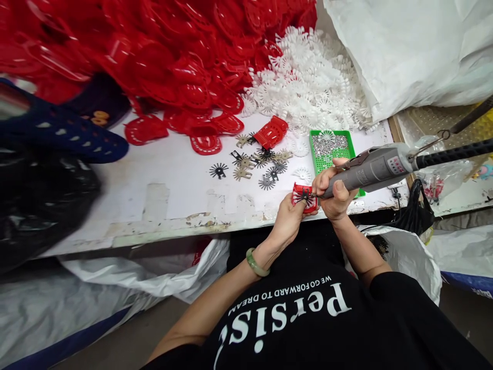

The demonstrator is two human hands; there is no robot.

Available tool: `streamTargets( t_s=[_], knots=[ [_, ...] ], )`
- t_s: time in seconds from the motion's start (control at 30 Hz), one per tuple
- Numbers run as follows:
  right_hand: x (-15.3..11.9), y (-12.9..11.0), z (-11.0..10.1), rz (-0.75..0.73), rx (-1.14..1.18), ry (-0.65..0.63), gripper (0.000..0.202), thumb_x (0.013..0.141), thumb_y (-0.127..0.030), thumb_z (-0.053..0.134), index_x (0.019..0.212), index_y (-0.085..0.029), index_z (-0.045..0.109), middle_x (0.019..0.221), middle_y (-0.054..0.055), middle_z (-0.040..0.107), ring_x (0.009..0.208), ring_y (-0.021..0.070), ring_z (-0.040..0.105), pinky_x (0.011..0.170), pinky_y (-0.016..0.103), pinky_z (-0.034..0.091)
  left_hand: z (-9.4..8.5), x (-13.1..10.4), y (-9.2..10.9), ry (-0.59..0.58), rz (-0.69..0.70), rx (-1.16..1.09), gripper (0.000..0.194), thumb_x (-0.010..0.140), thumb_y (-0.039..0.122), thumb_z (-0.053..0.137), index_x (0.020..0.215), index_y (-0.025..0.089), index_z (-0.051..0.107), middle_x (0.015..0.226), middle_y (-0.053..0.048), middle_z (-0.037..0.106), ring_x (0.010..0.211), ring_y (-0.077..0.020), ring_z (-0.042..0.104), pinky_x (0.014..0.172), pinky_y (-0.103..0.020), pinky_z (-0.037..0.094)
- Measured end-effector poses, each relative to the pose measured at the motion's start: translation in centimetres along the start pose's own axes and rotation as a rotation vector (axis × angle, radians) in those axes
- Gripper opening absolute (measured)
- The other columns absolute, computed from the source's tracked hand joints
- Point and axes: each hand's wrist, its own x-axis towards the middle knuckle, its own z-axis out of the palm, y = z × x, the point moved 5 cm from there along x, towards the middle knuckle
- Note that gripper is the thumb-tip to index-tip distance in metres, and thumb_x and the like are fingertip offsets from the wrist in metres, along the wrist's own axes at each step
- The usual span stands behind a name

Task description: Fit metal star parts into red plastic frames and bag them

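Observation:
My left hand (289, 217) is closed on a small red plastic part (310, 205) at the table's front edge. A black spoked piece (303, 196) lies on that part's face. My right hand (336, 198) wraps round a grey electric screwdriver (370, 169), whose tip end meets the red part. Just behind, a green tray (316, 160) holds many small silver screws (329, 145). Left of the tray lie several loose black and tan spoked pieces (243, 168), a white spoked piece (302, 173) and a red part (271, 132).
A large heap of red plastic parts (154, 56) fills the back left, beside a pile of white spoked pieces (304, 82). A black bag (42, 200) stands at left, a white sack (416, 51) at back right. Open sacks hang below the table edge (200, 221).

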Motion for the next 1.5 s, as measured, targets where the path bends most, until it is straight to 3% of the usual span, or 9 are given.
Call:
streamTargets(
  t_s=[0.43, 0.77, 0.97, 1.07, 1.17, 1.23, 1.27, 1.37, 1.5],
  knots=[
    [0.2, 0.7, -0.4, 0.024, 0.078, -0.065, 0.052, 0.076, -0.063, 0.061, 0.111, -0.025, 0.049, 0.058, -0.009, 0.039, 0.044, 0.0089, 0.041, 0.044, 0.025, 0.043, 0.7, 0.6, 0.4, -0.046, -0.018, 0.092, 0.020, 0.071, 0.018, 0.059, 0.090, 0.012, 0.056, 0.075, -0.002, 0.067, 0.060, -0.0134, 0.066, 0.059, -0.026, 0.056],
    [0.7, 0.7, 0.5, 0.153, 0.255, -0.472, 0.039, 0.074, -0.056, 0.066, 0.088, -0.024, 0.048, 0.053, -0.009, 0.040, 0.041, 0.0083, 0.039, 0.040, 0.021, 0.038, 0.7, 0.5, 1.4, -0.198, -0.109, 0.206, 0.013, 0.072, 0.018, 0.058, 0.082, 0.011, 0.058, 0.066, -0.002, 0.064, 0.056, -0.0118, 0.062, 0.058, -0.024, 0.054],
    [0.6, -0.8, 1.7, 0.152, 0.320, -0.593, 0.037, 0.077, -0.051, 0.065, 0.098, -0.024, 0.052, 0.055, -0.009, 0.045, 0.041, 0.0071, 0.040, 0.039, 0.019, 0.035, 0.1, -0.1, 1.7, -0.277, -0.162, 0.270, 0.024, 0.075, 0.029, 0.064, 0.091, 0.013, 0.055, 0.074, -0.003, 0.064, 0.064, -0.0154, 0.064, 0.062, -0.029, 0.055],
    [2.1, -3.5, 1.2, 0.019, 0.353, -0.404, 0.030, 0.082, -0.046, 0.060, 0.103, -0.025, 0.055, 0.054, -0.010, 0.045, 0.037, 0.0059, 0.035, 0.037, 0.019, 0.036, -4.6, -1.4, 4.7, -0.066, 0.079, 0.438, 0.028, 0.079, 0.032, 0.060, 0.100, 0.016, 0.051, 0.086, -0.004, 0.065, 0.073, -0.0168, 0.064, 0.072, -0.033, 0.055],
    [4.1, -5.3, -1.1, -0.099, 0.256, -0.203, 0.030, 0.077, -0.044, 0.062, 0.098, -0.025, 0.058, 0.051, -0.010, 0.046, 0.035, 0.0069, 0.035, 0.035, 0.020, 0.037, -13.4, -5.9, 8.8, 0.530, 0.366, 0.907, 0.027, 0.082, 0.028, 0.056, 0.106, 0.018, 0.051, 0.098, -0.005, 0.064, 0.089, -0.0194, 0.062, 0.084, -0.033, 0.050],
    [5.4, -5.2, -3.0, -0.110, 0.172, -0.093, 0.031, 0.072, -0.044, 0.064, 0.096, -0.025, 0.059, 0.050, -0.010, 0.048, 0.034, 0.0078, 0.036, 0.035, 0.021, 0.037, -19.6, -9.6, 9.7, 0.878, 0.288, 1.180, 0.028, 0.084, 0.026, 0.052, 0.111, 0.019, 0.050, 0.098, -0.007, 0.063, 0.090, -0.0235, 0.062, 0.082, -0.036, 0.049],
    [5.8, -4.8, -3.8, -0.106, 0.142, -0.051, 0.031, 0.071, -0.043, 0.065, 0.095, -0.024, 0.060, 0.050, -0.010, 0.049, 0.034, 0.0081, 0.037, 0.035, 0.022, 0.037, -22.3, -10.8, 9.3, 0.920, 0.188, 1.304, 0.028, 0.085, 0.026, 0.050, 0.112, 0.018, 0.051, 0.096, -0.008, 0.063, 0.089, -0.0253, 0.062, 0.081, -0.037, 0.049],
    [6.4, -3.6, -5.2, -0.106, 0.088, 0.040, 0.032, 0.069, -0.041, 0.067, 0.094, -0.022, 0.059, 0.050, -0.009, 0.051, 0.035, 0.0082, 0.040, 0.036, 0.023, 0.039, -28.7, -11.7, 6.7, 0.812, -0.109, 1.635, 0.030, 0.088, 0.020, 0.041, 0.114, 0.013, 0.053, 0.106, -0.016, 0.061, 0.097, -0.0296, 0.062, 0.083, -0.039, 0.048],
    [6.4, -2.7, -5.2, -0.119, 0.004, 0.095, 0.037, 0.068, -0.042, 0.071, 0.095, -0.020, 0.060, 0.051, -0.008, 0.053, 0.037, 0.0081, 0.045, 0.040, 0.024, 0.042, -32.6, -9.2, 3.0, 0.657, -0.357, 1.771, 0.042, 0.089, 0.017, 0.035, 0.127, 0.006, 0.050, 0.116, -0.025, 0.058, 0.103, -0.0320, 0.062, 0.087, -0.041, 0.047]
  ],
)
